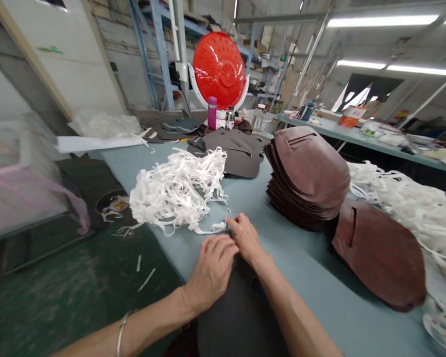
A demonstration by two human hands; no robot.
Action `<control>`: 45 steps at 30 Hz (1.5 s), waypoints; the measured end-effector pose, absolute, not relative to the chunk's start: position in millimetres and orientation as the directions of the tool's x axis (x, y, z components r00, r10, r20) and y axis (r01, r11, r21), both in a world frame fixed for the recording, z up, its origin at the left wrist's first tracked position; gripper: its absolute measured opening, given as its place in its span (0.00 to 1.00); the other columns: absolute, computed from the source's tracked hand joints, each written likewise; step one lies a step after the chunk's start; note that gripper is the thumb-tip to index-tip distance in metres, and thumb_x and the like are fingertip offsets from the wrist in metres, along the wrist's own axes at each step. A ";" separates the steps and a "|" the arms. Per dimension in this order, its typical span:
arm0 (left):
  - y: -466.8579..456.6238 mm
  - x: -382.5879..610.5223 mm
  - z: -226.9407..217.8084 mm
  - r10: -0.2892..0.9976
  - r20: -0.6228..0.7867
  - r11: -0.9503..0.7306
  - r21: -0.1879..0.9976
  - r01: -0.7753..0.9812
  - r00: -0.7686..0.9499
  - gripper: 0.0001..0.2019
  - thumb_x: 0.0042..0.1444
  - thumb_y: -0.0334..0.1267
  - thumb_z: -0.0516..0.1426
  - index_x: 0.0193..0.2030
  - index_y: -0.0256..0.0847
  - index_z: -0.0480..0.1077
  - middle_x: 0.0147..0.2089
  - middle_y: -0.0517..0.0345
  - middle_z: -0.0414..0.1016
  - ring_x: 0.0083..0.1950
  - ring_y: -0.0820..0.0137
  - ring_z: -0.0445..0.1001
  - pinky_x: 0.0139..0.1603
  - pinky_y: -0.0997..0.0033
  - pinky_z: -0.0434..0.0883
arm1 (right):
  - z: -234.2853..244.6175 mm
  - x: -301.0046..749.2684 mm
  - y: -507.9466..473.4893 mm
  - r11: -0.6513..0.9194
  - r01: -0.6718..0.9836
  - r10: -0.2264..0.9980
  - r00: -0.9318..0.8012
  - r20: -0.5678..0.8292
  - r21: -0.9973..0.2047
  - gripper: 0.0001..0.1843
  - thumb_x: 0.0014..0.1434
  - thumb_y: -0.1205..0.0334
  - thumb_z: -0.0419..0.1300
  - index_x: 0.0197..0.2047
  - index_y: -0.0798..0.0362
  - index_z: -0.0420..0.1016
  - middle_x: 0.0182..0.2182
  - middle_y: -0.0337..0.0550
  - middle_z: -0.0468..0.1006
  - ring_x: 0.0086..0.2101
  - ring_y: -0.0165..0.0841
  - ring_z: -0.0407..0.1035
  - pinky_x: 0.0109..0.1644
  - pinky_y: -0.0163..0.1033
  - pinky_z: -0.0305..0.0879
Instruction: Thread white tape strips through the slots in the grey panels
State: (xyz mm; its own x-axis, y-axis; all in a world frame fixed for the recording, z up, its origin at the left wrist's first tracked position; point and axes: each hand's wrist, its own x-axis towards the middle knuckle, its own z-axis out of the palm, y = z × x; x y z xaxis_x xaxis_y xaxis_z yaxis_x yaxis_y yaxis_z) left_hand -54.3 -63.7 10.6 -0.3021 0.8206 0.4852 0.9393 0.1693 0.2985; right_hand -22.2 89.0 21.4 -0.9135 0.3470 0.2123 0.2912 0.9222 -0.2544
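My left hand (pixel 211 270) rests at the near edge of the blue-grey table (pixel 312 277), fingers curled downward over a dark piece on my lap (pixel 238 317). Just beyond it, my right hand (pixel 245 237) pinches the end of a white strip at the edge of a heap of white strips (pixel 178 191). A stack of brown leather pieces (pixel 306 173) stands to the right, with a single brown piece (pixel 381 253) lying flat beside it.
Dark grey cut pieces (pixel 238 148) lie farther back, behind them a red fan (pixel 219 69) and a pink bottle (pixel 211 113). More white strips (pixel 405 208) pile up at the right. Scraps litter the green floor (pixel 78 292) at the left.
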 end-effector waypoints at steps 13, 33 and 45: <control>-42.4 -141.2 6.3 0.740 0.466 0.430 0.225 0.874 -0.485 0.09 0.61 0.31 0.47 0.44 0.35 0.66 0.47 0.44 0.68 0.51 0.57 0.68 0.50 0.55 0.63 | 36.5 143.6 107.7 0.815 0.550 0.579 -0.786 0.218 -0.185 0.11 0.62 0.72 0.47 0.32 0.52 0.65 0.26 0.39 0.71 0.28 0.32 0.62 0.37 0.37 0.53; -66.6 -27.5 37.6 0.999 -0.031 -0.007 0.694 0.720 0.040 0.14 0.67 0.38 0.44 0.37 0.41 0.68 0.35 0.60 0.70 0.37 0.71 0.68 0.40 0.71 0.65 | 9.6 300.2 -3.7 0.379 0.677 0.881 -0.473 0.022 -0.631 0.13 0.62 0.51 0.51 0.37 0.49 0.72 0.22 0.36 0.74 0.22 0.30 0.71 0.26 0.30 0.65; -31.5 45.8 31.9 0.881 0.239 -0.472 0.432 0.768 0.407 0.20 0.57 0.33 0.59 0.56 0.49 0.64 0.63 0.51 0.58 0.66 0.56 0.52 0.61 0.48 0.57 | 27.4 279.5 -16.5 0.400 0.586 0.864 -0.497 0.077 -0.705 0.13 0.66 0.57 0.48 0.37 0.50 0.72 0.29 0.40 0.76 0.29 0.30 0.72 0.34 0.31 0.66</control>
